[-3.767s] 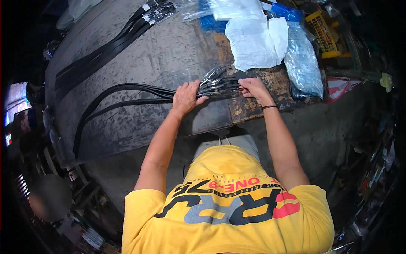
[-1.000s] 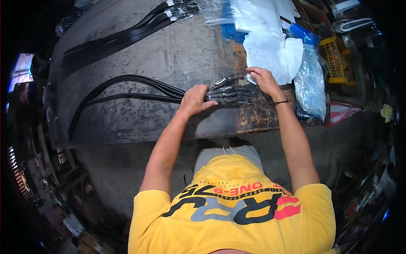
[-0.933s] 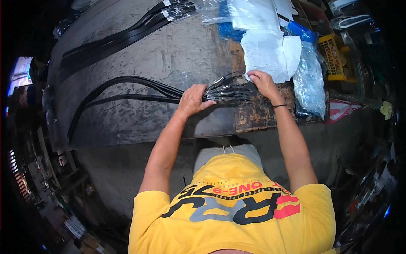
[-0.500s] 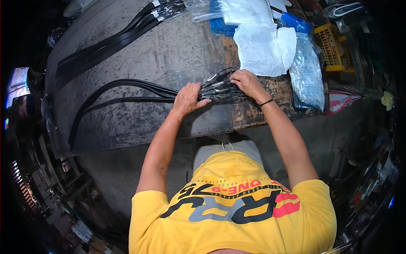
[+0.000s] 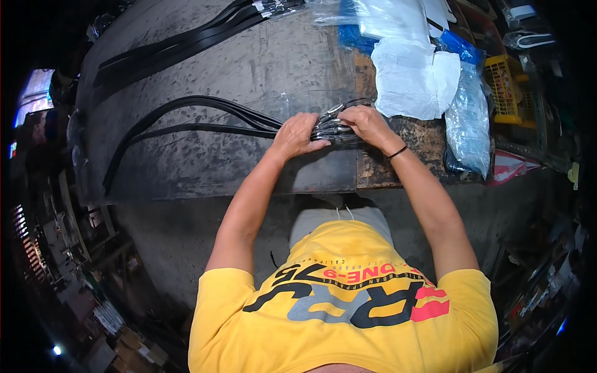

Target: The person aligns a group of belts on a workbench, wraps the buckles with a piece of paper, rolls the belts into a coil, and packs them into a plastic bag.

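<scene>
A bundle of long black belts (image 5: 205, 103) curves across the dark tabletop, its loose end reaching the left side. My left hand (image 5: 300, 134) presses over the bundle just beside the buckles, fingers closed around the straps and thumb pointing right. Shiny metal belt buckles (image 5: 331, 127) cluster between my hands. On the right side of that cluster, my right hand (image 5: 369, 125) has its fingertips pinched at one buckle; the exact spot under the fingers is hidden.
Another group of black belts (image 5: 186, 51) lies farther back on the table (image 5: 249, 161). White crumpled sheets (image 5: 410, 81) and a plastic-wrapped package (image 5: 466, 121) rest at the right. Beyond them stands a yellow crate (image 5: 502, 87).
The view has shifted, so the table items appear farther right. My right hand has come in closer to the buckles and my left hand, which stays on the straps.
</scene>
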